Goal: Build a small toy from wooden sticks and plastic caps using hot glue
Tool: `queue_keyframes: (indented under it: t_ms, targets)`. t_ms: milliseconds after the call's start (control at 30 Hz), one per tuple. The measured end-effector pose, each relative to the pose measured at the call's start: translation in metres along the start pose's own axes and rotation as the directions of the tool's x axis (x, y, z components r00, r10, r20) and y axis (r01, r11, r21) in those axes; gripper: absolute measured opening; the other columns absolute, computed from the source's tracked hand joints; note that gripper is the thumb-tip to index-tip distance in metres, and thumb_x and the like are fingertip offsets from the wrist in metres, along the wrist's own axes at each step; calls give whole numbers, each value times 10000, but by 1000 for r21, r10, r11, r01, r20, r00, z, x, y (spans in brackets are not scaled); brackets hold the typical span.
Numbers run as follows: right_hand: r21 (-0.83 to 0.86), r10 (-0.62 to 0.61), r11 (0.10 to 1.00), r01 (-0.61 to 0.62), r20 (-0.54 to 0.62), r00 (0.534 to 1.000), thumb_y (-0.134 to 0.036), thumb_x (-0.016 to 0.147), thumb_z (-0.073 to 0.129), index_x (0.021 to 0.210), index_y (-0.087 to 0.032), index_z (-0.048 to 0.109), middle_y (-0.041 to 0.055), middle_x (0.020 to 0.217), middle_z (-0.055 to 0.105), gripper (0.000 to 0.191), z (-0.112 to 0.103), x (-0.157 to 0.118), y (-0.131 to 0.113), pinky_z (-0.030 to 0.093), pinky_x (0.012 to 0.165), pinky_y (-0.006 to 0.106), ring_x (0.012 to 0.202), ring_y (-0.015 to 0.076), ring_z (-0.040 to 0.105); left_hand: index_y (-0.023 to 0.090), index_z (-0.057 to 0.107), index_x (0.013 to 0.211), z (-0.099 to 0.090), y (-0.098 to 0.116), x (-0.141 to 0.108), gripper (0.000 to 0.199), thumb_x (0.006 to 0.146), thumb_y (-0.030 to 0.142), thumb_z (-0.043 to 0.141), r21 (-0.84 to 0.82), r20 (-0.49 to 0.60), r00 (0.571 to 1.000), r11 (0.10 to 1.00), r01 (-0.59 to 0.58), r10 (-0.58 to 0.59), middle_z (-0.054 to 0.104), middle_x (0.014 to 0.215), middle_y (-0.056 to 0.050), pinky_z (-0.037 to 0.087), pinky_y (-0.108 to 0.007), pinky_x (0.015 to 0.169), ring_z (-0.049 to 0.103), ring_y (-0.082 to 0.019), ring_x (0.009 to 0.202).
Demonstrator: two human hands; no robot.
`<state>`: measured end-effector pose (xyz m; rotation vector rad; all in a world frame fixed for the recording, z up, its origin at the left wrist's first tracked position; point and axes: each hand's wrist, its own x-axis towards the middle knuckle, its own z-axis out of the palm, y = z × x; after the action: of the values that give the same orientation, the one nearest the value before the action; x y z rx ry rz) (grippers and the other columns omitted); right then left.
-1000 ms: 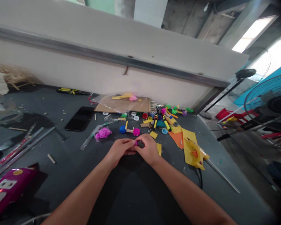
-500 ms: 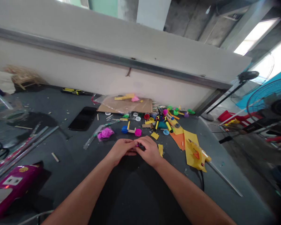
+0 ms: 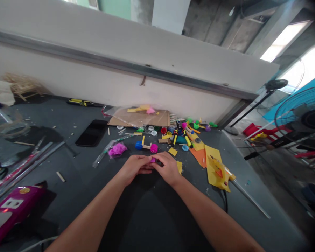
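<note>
**Bright colours on a dark grey desk (image 3: pixel 42 168)**

The small magenta piece (image 3: pixel 153 160) sits near a blue wheel (image 3: pixel 139 145) and a hot-pink wheel (image 3: pixel 154 148). Towards the right edge lie yellow paper (image 3: pixel 212 164) and orange paper (image 3: pixel 199 157); the lower-left case (image 3: pixel 28 199) is magenta with a white patch.

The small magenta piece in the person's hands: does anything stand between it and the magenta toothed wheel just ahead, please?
Nothing visible does. The small magenta piece, held between the left hand and right hand, faces the magenta toothed wheel across a short stretch of dark tabletop.
</note>
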<state>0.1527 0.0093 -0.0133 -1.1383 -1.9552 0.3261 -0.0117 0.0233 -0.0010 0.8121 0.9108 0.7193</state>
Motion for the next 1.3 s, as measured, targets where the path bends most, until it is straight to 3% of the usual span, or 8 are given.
queue_keyframes:
  t_ms: [100, 167, 267, 367, 600, 733, 1033, 1300]
  targets:
    - [55, 59, 997, -59, 13, 998, -315, 759, 660, 970, -232, 662, 49, 915, 679, 227, -1, 0, -2, 459, 812, 326, 873, 190, 594, 95, 674, 801, 0, 0, 1, 268, 676, 328, 716, -8, -18, 1000, 1000, -1, 1, 699, 707, -75, 548, -275, 665, 646, -139, 650]
    - [136, 170, 975, -173, 36, 985, -334, 746, 661, 970, -232, 661, 45, 898, 677, 246, -2, 1, -3, 479, 752, 311, 826, 184, 607, 102, 677, 803, -1, -1, 2, 258, 674, 322, 717, -10, -28, 1000, 1000, -6, 6, 700, 703, -68, 550, -276, 667, 646, -137, 644]
    - [318, 397, 856, -408, 102, 912, -344, 749, 633, 892, -208, 669, 24, 774, 668, 200, -2, 2, -2, 483, 587, 259, 653, 147, 603, 105, 683, 839, -2, -3, 4, 274, 682, 329, 711, 21, -31, 999, 1000, -13, 14, 713, 759, -94, 549, -291, 705, 666, -174, 740]
    - [425, 499, 742, -519, 167, 850, -345, 709, 659, 793, -189, 666, 2, 674, 643, 178, -2, 5, 0, 462, 506, 234, 539, 120, 562, 107, 684, 853, -3, -5, 4, 275, 684, 322, 711, 51, -39, 999, 998, -27, 29, 717, 801, -110, 547, -310, 739, 669, -200, 805]
    - [501, 537, 652, -570, 225, 813, -341, 697, 658, 821, -179, 660, -5, 665, 629, 205, 0, 7, 2, 468, 507, 227, 534, 107, 555, 107, 678, 852, -2, -6, 4, 249, 711, 313, 689, 44, -59, 998, 999, -31, 33, 714, 804, -113, 549, -301, 725, 666, -191, 796]
    - [483, 536, 646, -592, 266, 801, -389, 683, 666, 796, -176, 668, 1, 674, 637, 242, 0, 6, 2, 465, 503, 228, 554, 112, 562, 106, 681, 838, -1, -5, 5, 256, 703, 323, 698, 31, -58, 998, 999, -33, 35, 705, 769, -100, 549, -293, 715, 660, -173, 758]
    - [539, 597, 537, -649, 301, 744, -388, 647, 703, 733, -154, 627, -34, 539, 562, 261, 1, 9, 2, 412, 414, 187, 455, 76, 491, 118, 652, 775, 2, -3, 4, 243, 648, 304, 742, 17, -114, 992, 998, -58, 60, 678, 731, -62, 550, -278, 684, 647, -158, 740]
    - [559, 601, 519, -646, 299, 741, -353, 677, 665, 753, -154, 631, -30, 526, 560, 216, 1, 9, 2, 421, 426, 196, 463, 84, 503, 124, 651, 834, 5, -3, 3, 284, 651, 325, 731, 43, -137, 988, 997, -64, 69, 680, 754, -65, 550, -283, 662, 651, -161, 726]
